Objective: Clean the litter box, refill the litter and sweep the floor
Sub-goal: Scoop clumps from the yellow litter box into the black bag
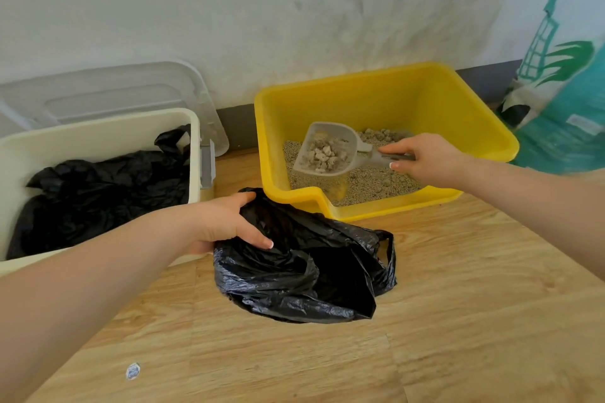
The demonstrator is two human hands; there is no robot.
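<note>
Yellow litter box: set on the wooden floor against the wall, partly filled with litter. Grey scoop: loaded with clumps, held over the box by its handle in the right hand. Black bag: laid on the floor before the box, its rim gripped by the left hand.
</note>
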